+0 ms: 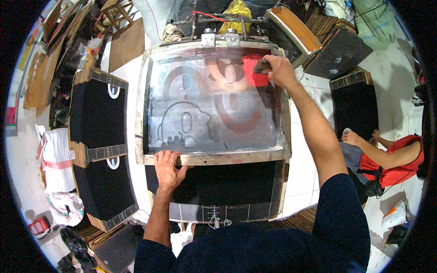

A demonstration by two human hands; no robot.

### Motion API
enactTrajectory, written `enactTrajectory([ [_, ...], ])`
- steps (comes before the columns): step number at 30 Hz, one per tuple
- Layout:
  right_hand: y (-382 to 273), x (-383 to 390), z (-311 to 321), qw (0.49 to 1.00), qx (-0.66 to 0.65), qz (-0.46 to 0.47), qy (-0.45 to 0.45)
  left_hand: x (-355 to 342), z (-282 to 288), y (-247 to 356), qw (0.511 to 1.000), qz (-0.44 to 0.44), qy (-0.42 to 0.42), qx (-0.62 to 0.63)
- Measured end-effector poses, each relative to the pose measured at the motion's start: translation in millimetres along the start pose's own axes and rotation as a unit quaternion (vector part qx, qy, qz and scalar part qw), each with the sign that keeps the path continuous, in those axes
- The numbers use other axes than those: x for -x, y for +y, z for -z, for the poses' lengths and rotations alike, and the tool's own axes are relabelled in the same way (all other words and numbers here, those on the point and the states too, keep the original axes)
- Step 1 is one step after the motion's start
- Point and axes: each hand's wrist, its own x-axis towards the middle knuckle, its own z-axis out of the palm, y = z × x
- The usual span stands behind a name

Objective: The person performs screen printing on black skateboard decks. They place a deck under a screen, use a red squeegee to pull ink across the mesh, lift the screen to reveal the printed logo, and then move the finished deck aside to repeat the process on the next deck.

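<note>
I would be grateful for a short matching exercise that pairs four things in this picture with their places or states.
Column one
1. Left hand
2. Right hand
3. Yellow bundle
4. Red patch

Column two
A. Beyond the far edge of the frame
B. On the far right part of the mesh
C. Resting on the near edge of the frame
D. Closed on a small dark object

Right pairs: 1-C, 2-D, 3-A, 4-B.
</note>
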Motion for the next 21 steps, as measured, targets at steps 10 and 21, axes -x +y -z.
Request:
enactTrajectory([
  [10,42,-82,-16,0.989,0.009,-0.018,-0.150,-6,12,18,0.999,0.032,0.014,0.017],
  [21,-37,42,-34,0.983,-0.040,-0.025,0.179,-4,9,16,0.999,0.046,0.014,0.016],
])
